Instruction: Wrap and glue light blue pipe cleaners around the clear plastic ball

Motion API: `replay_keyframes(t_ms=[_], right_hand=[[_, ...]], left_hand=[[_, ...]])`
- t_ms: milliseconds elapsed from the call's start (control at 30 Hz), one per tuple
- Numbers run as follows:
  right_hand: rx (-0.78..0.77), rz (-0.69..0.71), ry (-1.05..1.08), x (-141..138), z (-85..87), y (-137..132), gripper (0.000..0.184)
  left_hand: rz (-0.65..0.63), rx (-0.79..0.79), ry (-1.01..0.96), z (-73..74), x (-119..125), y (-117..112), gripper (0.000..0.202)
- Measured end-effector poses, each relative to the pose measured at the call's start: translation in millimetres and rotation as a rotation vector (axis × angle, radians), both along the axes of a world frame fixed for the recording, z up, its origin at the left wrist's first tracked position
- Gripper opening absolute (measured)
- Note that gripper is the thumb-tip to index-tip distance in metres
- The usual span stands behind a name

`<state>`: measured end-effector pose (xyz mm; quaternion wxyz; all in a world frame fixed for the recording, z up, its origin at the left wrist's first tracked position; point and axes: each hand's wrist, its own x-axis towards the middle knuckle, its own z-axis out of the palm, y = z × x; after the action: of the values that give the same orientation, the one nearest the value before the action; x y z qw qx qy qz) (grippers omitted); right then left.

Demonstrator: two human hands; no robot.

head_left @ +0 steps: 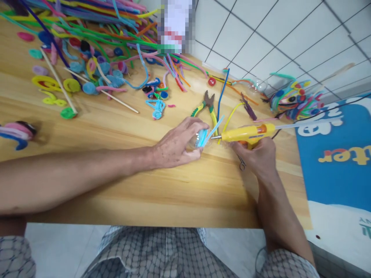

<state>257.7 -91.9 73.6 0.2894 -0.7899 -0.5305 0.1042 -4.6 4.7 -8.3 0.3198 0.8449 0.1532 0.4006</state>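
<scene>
My left hand (181,143) is closed around a clear plastic ball (194,141) with light blue pipe cleaner (202,138) on its side. One end of that pipe cleaner sticks out up and to the right. In my right hand (257,154) is a yellow hot glue gun (249,133), its metal nozzle pointing left, right by the blue strip; whether they touch I cannot tell. A clear glue stick (301,122) juts from the gun's back. Behind the ball lie pliers (209,101) with green and yellow handles, jaws apart.
Pipe cleaners (116,23) and coiled pieces (95,69) cover the table's back left. Colourful pipe-cleaner figures (292,100) stand at the back right by the tiled wall (261,34). Scissors (242,165) lie partly under my right hand; a dark cord runs right.
</scene>
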Motion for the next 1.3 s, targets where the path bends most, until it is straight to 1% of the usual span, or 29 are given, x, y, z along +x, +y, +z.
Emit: replay_keyframes(t_ms=[100, 233, 300, 400, 533, 767, 1000, 1167, 1300], right_hand=[[0.022, 0.028, 0.011, -4, -2.1, 2, 0.025], [0.081, 0.086, 0.111, -9, -3.4, 1, 0.03], [0.108, 0.112, 0.118, -11, -4.1, 0, 0.026], [0.143, 0.132, 0.11, -12, -5.7, -1, 0.019], [0.166, 0.162, 0.115, -13, -8.8, -2, 0.015], [0.205, 0.185, 0.028, -4, -18.8, -6, 0.019], [0.246, 0.2, 0.0, 1, -26.4, -8, 0.023], [0.268, 0.187, -0.018, 3, -30.1, -7, 0.021], [0.293, 0.21, -0.005, 2, -30.4, -7, 0.017]], left_hand=[[0.003, 0.0, -0.011, -0.5, 1, 0, 0.06], [0.003, -0.004, -0.016, -0.3, 1, 0, 0.059], [0.006, -0.013, -0.006, 0.4, 1, -1, 0.059], [0.003, -0.014, 0.001, 1.5, 1, -1, 0.059], [0.001, -0.01, -0.006, 1.6, 1, -1, 0.057], [-0.002, -0.026, 0.008, 1.6, 0, -1, 0.06], [-0.001, -0.028, 0.028, 3.1, 0, 0, 0.06], [-0.004, -0.018, 0.015, 2.7, 0, 0, 0.057], [0.005, -0.016, 0.007, 1.7, 1, -1, 0.058]])
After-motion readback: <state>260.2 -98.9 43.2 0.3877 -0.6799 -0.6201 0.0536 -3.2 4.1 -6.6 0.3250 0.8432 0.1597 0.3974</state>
